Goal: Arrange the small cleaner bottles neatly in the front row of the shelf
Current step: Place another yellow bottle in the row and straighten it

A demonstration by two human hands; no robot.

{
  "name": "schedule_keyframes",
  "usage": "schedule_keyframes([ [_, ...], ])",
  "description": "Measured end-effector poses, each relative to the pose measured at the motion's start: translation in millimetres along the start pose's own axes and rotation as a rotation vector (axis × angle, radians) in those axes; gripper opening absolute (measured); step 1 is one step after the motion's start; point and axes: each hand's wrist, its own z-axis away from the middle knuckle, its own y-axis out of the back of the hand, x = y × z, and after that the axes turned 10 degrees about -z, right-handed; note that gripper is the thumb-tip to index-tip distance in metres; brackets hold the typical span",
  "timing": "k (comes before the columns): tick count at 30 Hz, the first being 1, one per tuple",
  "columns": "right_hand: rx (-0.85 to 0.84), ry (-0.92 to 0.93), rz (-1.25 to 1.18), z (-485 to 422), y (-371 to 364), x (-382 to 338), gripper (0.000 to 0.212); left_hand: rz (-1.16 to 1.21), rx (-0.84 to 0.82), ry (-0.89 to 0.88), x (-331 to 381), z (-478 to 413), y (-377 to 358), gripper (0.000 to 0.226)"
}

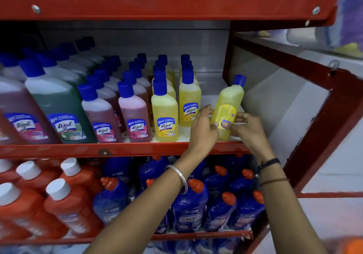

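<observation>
A small yellow cleaner bottle (229, 104) with a blue cap leans to the right at the right end of the red shelf (121, 149). Its back label faces me. My left hand (203, 129) grips its left side and my right hand (246, 129) grips its right side, thumbs on the label. To the left stand two rows of small yellow bottles (165, 114), fronts facing out, then rows of small pink bottles (134, 116).
Large pink and green cleaner bottles (57, 108) fill the shelf's left part. The lower shelf holds orange bottles with white caps (64, 204) and blue bottles with orange caps (188, 206). The red frame post (322, 136) stands close on the right.
</observation>
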Motion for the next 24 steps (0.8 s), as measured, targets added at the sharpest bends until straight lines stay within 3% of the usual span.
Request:
schedule_keyframes([
  [6, -0.118, 0.198, 0.172, 6, -29, -8, 0.043, -0.111, 0.16, -0.088, -21, 33, 26, 0.057],
  [10, -0.147, 0.202, 0.127, 5, -46, -3, 0.041, -0.137, 0.192, -0.085, -28, 44, 36, 0.056],
  [15, -0.226, 0.173, 0.027, 6, -52, 5, 0.013, -0.132, 0.174, -0.096, -31, 55, 37, 0.052],
  [18, -0.312, 0.189, 0.029, 8, -57, 4, 0.032, -0.137, 0.125, -0.185, -29, 56, 36, 0.047],
  [24, -0.287, 0.216, -0.01, 1, -57, 8, 0.029, -0.138, 0.158, -0.126, -25, 56, 38, 0.053],
])
